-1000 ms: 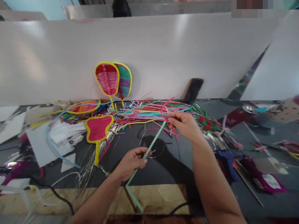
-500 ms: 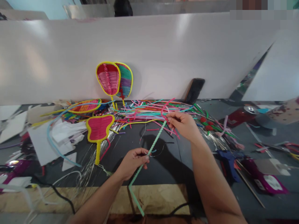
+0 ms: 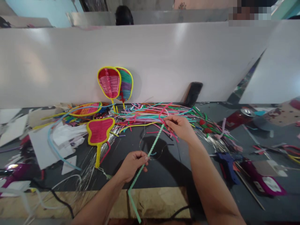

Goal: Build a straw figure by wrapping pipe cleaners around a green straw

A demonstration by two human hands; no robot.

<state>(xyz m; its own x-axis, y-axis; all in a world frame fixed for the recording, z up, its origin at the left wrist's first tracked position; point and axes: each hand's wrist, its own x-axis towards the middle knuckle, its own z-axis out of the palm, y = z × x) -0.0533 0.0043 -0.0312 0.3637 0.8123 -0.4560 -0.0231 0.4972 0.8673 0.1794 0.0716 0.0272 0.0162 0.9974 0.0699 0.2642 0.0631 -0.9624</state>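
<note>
My left hand [image 3: 136,163] is closed in a pinch around a light green twisted pipe cleaner [image 3: 156,140], about midway along it. The green length slants from lower left to upper right, and its lower part is bent at an angle near the table's front. At its upper end my right hand [image 3: 175,126] pinches a pink pipe cleaner [image 3: 161,113], which curls up past the fingertips where the two meet. The fingers partly hide that joint. Beyond the right hand lies a pile of colourful pipe cleaners [image 3: 140,116]. Left of my left hand is a yellow-edged pink fan [image 3: 100,132].
Two more fans [image 3: 109,82] lean on the white partition [image 3: 159,56], with a phone [image 3: 192,93] farther right. A red can [image 3: 239,118], a blue glue gun [image 3: 228,165] and scissors [image 3: 269,149] lie at right. White paper pieces [image 3: 47,150] are at left.
The camera view has tilted up slightly, so most things sit a little lower. My right hand has shifted slightly left in view; both hands keep their hold.
</note>
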